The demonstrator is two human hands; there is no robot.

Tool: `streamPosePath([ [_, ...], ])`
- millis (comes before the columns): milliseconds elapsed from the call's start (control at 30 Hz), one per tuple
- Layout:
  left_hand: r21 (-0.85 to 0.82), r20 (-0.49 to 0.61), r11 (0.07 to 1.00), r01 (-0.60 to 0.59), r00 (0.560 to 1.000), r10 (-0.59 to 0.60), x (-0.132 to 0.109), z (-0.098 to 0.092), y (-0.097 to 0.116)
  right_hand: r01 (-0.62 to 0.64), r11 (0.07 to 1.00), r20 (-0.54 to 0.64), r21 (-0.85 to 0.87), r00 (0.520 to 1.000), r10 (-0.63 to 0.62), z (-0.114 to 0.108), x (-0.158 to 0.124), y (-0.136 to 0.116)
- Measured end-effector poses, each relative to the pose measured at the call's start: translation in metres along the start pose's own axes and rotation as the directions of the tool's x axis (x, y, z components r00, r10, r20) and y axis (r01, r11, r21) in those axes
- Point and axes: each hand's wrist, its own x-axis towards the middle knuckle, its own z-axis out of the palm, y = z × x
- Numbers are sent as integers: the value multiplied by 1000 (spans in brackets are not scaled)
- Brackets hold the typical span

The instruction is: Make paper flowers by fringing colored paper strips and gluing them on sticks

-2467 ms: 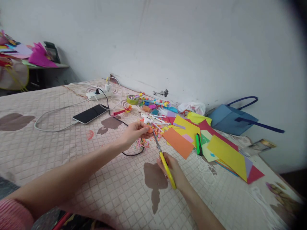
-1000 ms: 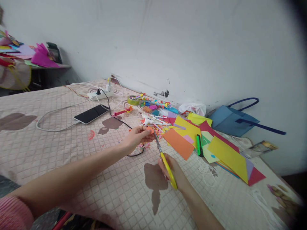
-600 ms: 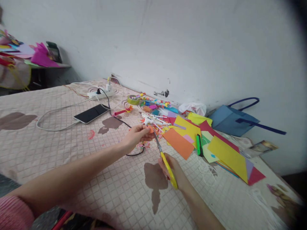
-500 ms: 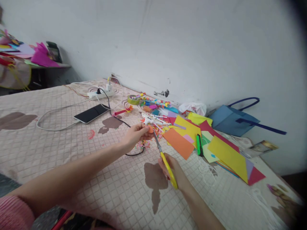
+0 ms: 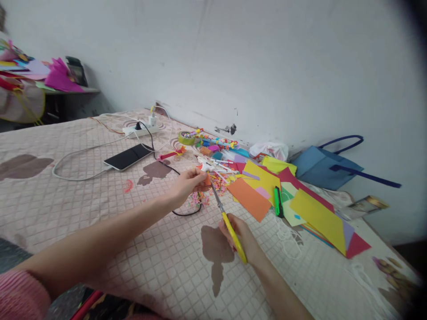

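Observation:
My left hand is closed in a pinch on a small orange paper piece, held just above the patterned bedspread. My right hand grips yellow-handled scissors, whose blades point up and away and meet the orange piece. Small coloured paper scraps lie on the cloth under the left hand, over a loop of black cable.
Sheets of coloured paper and a green marker lie to the right. Pens, tape and craft bits sit by the wall. A phone, a power strip and a blue bag are also on the bed.
The orange piece has turned a little in my left fingers and the scissor blades have worked at it. Both hands stay in nearly the same place.

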Motion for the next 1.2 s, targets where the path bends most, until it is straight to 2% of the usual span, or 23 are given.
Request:
streamPosePath([
  [467, 74, -8, 997, 14, 1000, -14, -2, 2, 10, -25, 1000, 12, -2, 1000, 25, -2, -3, -9],
  [633, 96, -7, 995, 14, 1000, -13, -2, 2, 11, 30, 997, -21, -67, 999, -31, -2, -2, -7],
  [1200, 38, -21, 998, 59, 998, -58, -3, 3, 9, -1, 1000, -35, -22, 999, 1, -1, 0, -2],
])
